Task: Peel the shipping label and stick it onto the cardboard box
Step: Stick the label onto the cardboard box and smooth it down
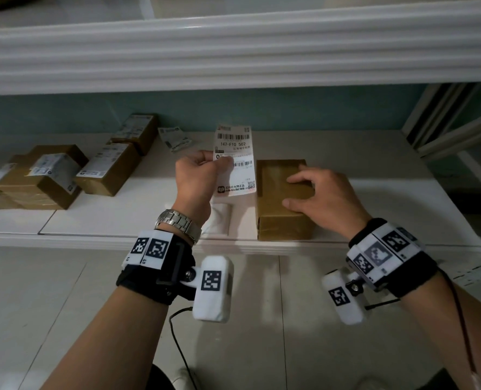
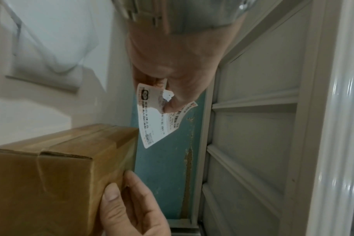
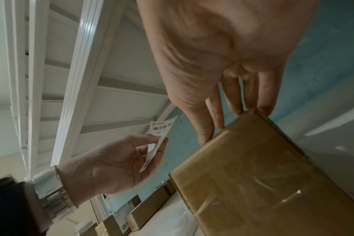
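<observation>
The label (image 1: 235,160) was already peeled — pinched in the left hand (image 1: 198,180), beside the box (image 1: 275,209); the right hand (image 1: 322,197) lay open on top. Sticking remained.

On the flat white desk (image 1: 388,192), at the front edge and right of the middle: brown rectangular cardboard box (image 1: 275,218), long side running front to back. Resting on top of it, the right grip (image 1: 323,198), fingers toward the box's far left part. Just left of the box and above the desk, the left grip (image 1: 197,178), pinching the white paper shipping label (image 1: 235,153) upright. Below that, flat on the desk beside the box, a white backing sheet (image 1: 219,218). Toward the left end, a stack of labelled brown cartons (image 1: 36,181); right of it, a labelled brown carton (image 1: 107,173), with another brown carton (image 1: 138,130) behind it at the back edge. Right of that one, loose white label sheets (image 1: 176,139).
</observation>
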